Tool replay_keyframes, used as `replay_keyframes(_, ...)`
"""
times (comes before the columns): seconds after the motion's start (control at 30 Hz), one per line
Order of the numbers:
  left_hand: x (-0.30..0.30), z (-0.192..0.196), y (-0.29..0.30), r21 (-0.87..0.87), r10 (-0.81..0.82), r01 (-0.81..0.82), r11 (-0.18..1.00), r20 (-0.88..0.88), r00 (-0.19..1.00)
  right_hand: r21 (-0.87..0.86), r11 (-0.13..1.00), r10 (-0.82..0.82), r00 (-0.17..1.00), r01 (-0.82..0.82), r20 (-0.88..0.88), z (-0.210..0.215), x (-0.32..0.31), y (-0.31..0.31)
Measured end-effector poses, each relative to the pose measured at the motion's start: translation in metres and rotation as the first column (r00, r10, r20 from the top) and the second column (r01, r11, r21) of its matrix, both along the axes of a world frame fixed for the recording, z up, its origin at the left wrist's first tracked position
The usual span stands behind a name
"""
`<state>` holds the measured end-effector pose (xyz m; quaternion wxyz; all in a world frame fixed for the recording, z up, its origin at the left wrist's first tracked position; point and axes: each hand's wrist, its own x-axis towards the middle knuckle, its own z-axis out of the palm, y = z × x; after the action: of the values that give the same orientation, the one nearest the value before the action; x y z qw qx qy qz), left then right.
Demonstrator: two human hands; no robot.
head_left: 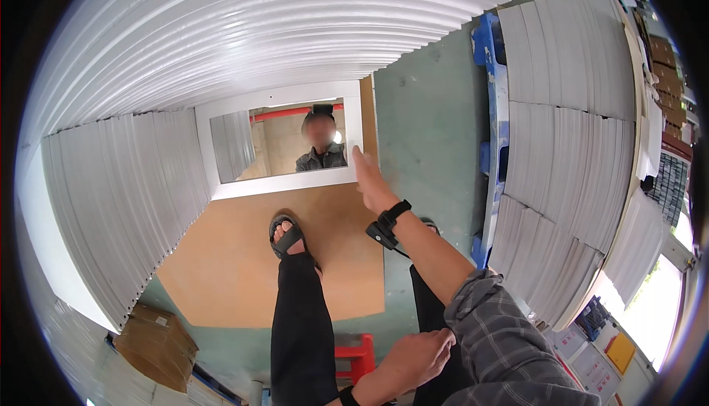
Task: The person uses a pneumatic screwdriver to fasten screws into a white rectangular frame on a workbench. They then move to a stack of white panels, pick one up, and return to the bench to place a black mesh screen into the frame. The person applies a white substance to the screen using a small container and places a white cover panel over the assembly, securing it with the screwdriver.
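Note:
A white-framed mirror (283,188) stands at the row of white panels in front of me, its glass showing a reflection of a person. My right hand (371,184) is at the mirror's right edge, its visible fingers stretched out along the frame; some fingers are hidden. A black band with a small box is on the right wrist. Low in the view, my left hand (417,358) is closed beside the rolled cuff of my right sleeve (487,310), above my leg. What its fingers hold, if anything, is hidden.
Stacked white panels (125,184) stand at the left, and more panels (565,147) rest on a blue pallet (496,125) at the right. A brown sheet (244,273) covers the floor under my sandalled foot. A red stool (360,358) and a cardboard box (155,343) are nearby.

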<state>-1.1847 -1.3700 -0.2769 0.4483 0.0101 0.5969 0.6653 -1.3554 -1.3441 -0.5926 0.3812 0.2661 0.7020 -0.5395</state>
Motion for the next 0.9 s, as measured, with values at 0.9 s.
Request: replay_keyframes(0.9, -0.251, 0.179, 0.309, -0.207, 0.096, -0.381, 0.901, -0.76, 0.642, 0.112, 0.909, -0.252, 0.744, 0.401, -0.619, 0.566, 0.087, 0.536)
